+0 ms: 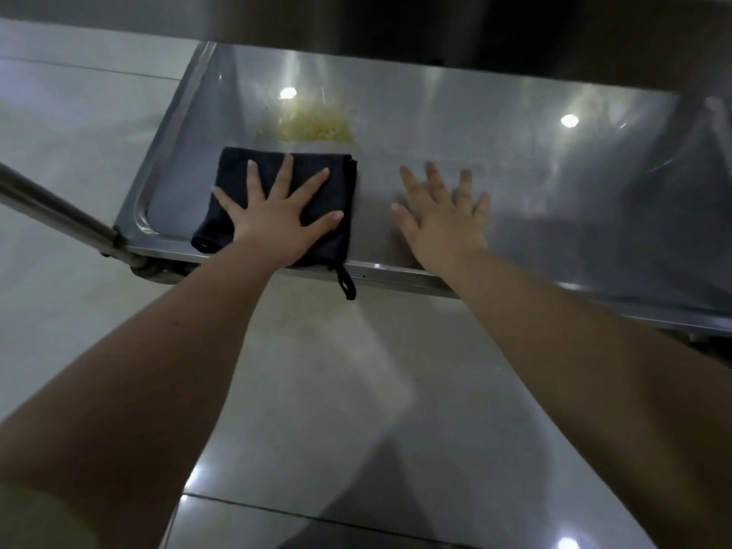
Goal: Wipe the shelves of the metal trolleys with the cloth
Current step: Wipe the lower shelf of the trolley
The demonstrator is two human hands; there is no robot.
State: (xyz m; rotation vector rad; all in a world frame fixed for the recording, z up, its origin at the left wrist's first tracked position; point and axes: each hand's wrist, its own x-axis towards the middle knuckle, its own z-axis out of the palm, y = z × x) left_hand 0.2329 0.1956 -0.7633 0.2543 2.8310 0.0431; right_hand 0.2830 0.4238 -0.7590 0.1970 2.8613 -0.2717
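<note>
Both grips are being spread flat, nothing clenched: the folded black cloth [237,168], probably soft and light, is being pinned palm-down by the left hand [273,223] on the slick steel trolley shelf [554,200], right hand [443,223] being rested alongside.

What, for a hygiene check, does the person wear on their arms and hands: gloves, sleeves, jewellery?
No gloves: the left hand and the right hand are bare, and both forearms are uncovered. No watch or bracelet shows on either wrist. The right hand is blurred, so a ring cannot be ruled out. A pale yellow-green patch at lower left may be a short sleeve.
</note>
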